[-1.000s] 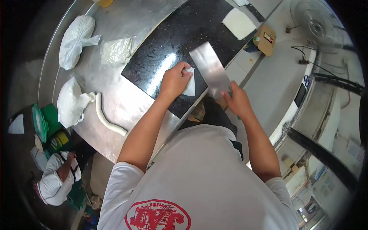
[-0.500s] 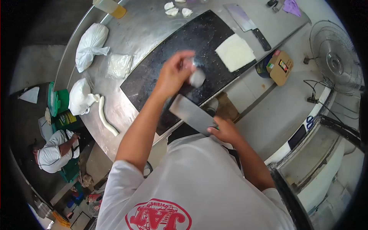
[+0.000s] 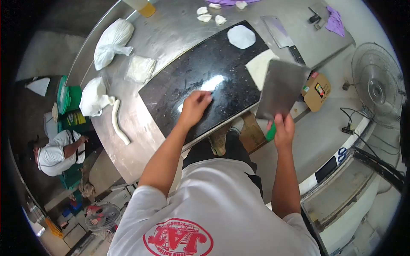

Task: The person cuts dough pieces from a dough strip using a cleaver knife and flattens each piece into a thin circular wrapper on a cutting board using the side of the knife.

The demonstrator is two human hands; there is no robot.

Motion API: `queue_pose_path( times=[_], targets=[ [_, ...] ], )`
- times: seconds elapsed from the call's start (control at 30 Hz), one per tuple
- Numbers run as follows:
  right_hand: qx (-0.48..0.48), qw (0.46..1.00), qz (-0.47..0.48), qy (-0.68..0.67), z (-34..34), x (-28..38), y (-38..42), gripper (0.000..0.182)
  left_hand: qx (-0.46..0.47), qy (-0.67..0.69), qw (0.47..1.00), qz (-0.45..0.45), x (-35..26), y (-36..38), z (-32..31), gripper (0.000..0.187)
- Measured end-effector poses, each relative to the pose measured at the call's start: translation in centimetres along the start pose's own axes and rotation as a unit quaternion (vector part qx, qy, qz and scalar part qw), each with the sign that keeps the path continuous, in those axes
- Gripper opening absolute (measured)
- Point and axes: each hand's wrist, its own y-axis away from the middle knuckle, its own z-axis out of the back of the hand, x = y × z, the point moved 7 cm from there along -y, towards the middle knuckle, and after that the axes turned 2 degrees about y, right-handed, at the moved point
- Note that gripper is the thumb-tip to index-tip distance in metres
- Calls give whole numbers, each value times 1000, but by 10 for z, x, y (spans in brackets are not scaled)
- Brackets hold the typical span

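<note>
My right hand (image 3: pixel 282 130) grips the green handle of a cleaver (image 3: pixel 282 87), its broad grey blade raised over the board's right edge and partly covering a folded white cloth (image 3: pixel 259 68). My left hand (image 3: pixel 195 107) is low over the black board (image 3: pixel 171 85), fingers curled together; whatever may be in them is hidden. A pale spot shows beside its wrist side, perhaps a reflection. A flat round white dough wrapper (image 3: pixel 241 37) lies at the board's far end. Several small white dough pieces (image 3: pixel 205 18) sit on the steel table beyond.
On the left lie a dough rope (image 3: pixel 115 121), tied white bags (image 3: pixel 113 42) and a flat packet (image 3: pixel 142 69). A second cleaver (image 3: pixel 277 32) rests at the far right. A fan (image 3: pixel 376 85) stands right; another person (image 3: pixel 60 155) is at the far left.
The round dough wrapper now lies at the board's far end; earlier a blurred white round piece was at my left hand. My left hand moved nearer; the right raised the cleaver rightward.
</note>
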Motion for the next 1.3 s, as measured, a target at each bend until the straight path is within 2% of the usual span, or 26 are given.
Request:
queue_pose_path(
  times=[0.03,0.1,0.13,0.17,0.2,0.23,0.27,0.33,0.4,0.43,0.47,0.5,0.53,0.6,0.77,0.9,1.03,1.13,1.27,1.3],
  targets=[
    [8,1000,-1,-1,-8,-18,-19,26,0,46,998,40,34,29,14,25],
    [-19,973,-212,-84,-13,-82,-43,24,-105,119,979,130,61,88,64,23],
    [-12,974,-208,-83,-18,-80,-44,24,-181,-28,980,72,86,114,103,22],
    [-34,966,-236,-96,-22,-81,-41,23,-247,-90,961,87,73,139,137,21],
    [-56,957,-264,-108,-27,-83,-37,21,-335,-167,926,51,88,167,172,21],
    [-60,962,-245,-108,-28,-85,-33,17,-371,-249,891,79,99,189,201,21],
    [-58,963,-243,-105,-29,-85,-23,17,-406,-254,874,83,114,209,223,23],
    [-63,957,-256,-117,-38,-86,2,18,-426,-196,877,107,134,222,246,24],
    [-86,957,-254,-109,-52,-88,37,17,-390,-187,901,33,147,211,248,22],
    [-86,960,-248,-98,-58,-87,54,18,-358,-159,919,55,131,202,243,20],
    [-83,963,-241,-84,-62,-85,68,18,-339,-117,934,10,129,190,237,21],
    [-98,963,-242,-73,-69,-84,85,19,-313,-125,941,-3,114,178,230,20],
    [-103,962,-245,-64,-72,-88,100,19,-284,-121,950,-55,107,167,221,17],
    [-82,966,-236,-69,-81,-99,116,21,-237,-116,960,-96,92,144,197,16],
    [-62,966,-240,-71,-83,-92,123,21,-85,-135,960,-229,32,77,121,42],
    [-81,975,-204,-27,-60,-91,109,23,-9,-176,951,-253,3,-10,51,60],
    [-56,980,-189,9,-32,-74,104,23,-14,-244,947,-207,-30,-107,-10,70],
    [-52,978,-202,14,-2,-69,100,23,-57,-213,957,-187,-55,-172,-37,67],
    [-60,973,-217,47,37,-53,86,24,-64,-221,963,-139,-89,-220,-73,65],
    [-59,973,-217,58,42,-50,81,24,-47,-262,950,-164,-100,-223,-84,61]
  ],
)
